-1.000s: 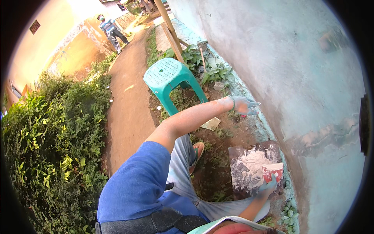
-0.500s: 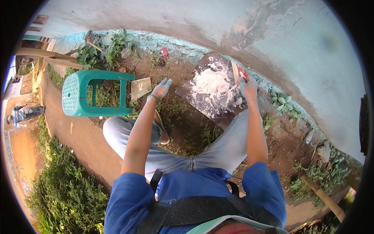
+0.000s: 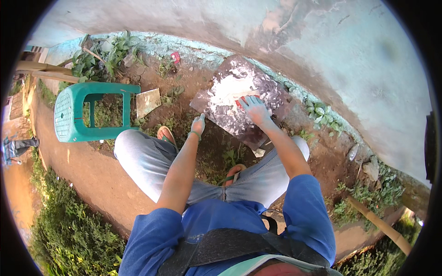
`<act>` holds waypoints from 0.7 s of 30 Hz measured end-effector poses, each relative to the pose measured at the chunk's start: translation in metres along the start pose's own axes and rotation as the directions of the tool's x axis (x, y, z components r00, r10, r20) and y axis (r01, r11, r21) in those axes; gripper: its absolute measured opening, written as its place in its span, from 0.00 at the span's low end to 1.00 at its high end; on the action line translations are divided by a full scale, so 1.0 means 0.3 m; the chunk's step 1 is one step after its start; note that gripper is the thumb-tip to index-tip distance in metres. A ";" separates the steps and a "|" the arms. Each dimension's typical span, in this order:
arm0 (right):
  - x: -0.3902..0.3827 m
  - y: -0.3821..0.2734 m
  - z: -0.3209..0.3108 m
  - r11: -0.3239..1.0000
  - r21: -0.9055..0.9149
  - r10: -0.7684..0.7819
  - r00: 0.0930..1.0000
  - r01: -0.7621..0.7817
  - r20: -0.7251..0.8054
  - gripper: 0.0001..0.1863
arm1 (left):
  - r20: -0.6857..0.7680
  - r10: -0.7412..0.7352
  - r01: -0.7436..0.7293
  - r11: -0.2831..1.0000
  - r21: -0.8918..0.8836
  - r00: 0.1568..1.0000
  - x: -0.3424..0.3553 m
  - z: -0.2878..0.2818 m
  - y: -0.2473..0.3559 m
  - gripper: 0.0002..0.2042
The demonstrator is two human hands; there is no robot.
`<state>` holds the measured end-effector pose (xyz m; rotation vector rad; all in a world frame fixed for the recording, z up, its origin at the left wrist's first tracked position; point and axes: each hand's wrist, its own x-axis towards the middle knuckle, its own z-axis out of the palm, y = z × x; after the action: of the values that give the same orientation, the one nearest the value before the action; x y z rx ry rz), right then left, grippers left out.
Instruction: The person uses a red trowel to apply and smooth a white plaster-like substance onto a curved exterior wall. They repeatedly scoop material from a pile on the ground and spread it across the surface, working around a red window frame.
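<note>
A dark board (image 3: 258,138) lies tilted on the dirt by the wall, its middle smeared with white paste (image 3: 230,89). My right hand (image 3: 256,111) is closed round a red scraper (image 3: 240,102) and presses it down into the paste. Most of the scraper is hidden under my fingers. At the board's near left edge, my left hand (image 3: 198,124) is closed with its fingertips against the rim; a green band circles that wrist. White residue coats both hands.
A green plastic stool (image 3: 87,110) lies on its side at left, beside a flat tile piece (image 3: 148,102). The pale blue wall (image 3: 331,55) rises just beyond the board. Plants line its foot, and a bamboo pole (image 3: 380,223) leans at lower right. A person (image 3: 17,149) is at far left.
My right hand has brought the scraper from the board's right side left and down onto the paste. My left hand has moved from open air near the tile to the board's edge.
</note>
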<state>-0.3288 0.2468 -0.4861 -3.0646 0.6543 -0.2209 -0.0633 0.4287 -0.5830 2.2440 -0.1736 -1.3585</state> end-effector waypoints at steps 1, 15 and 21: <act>-0.014 0.021 0.014 1.000 -0.022 -0.015 1.000 0.015 -0.016 0.28 | 0.019 0.018 -0.017 1.000 -0.022 1.000 0.001 0.017 0.016 0.35; -0.085 0.146 -0.132 0.985 0.139 0.062 0.955 -0.106 0.291 0.15 | -0.014 0.145 -0.146 0.986 -0.075 0.989 -0.006 -0.047 0.115 0.34; -0.038 0.342 -0.293 0.397 0.587 0.346 0.708 -0.705 0.616 0.19 | 0.050 0.276 -0.266 0.952 -0.152 0.960 0.005 -0.125 0.234 0.31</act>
<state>-0.3929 0.1602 -0.4038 -1.7865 1.0992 0.1175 -0.0199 0.3808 -0.5363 1.9706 -0.3818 -1.2599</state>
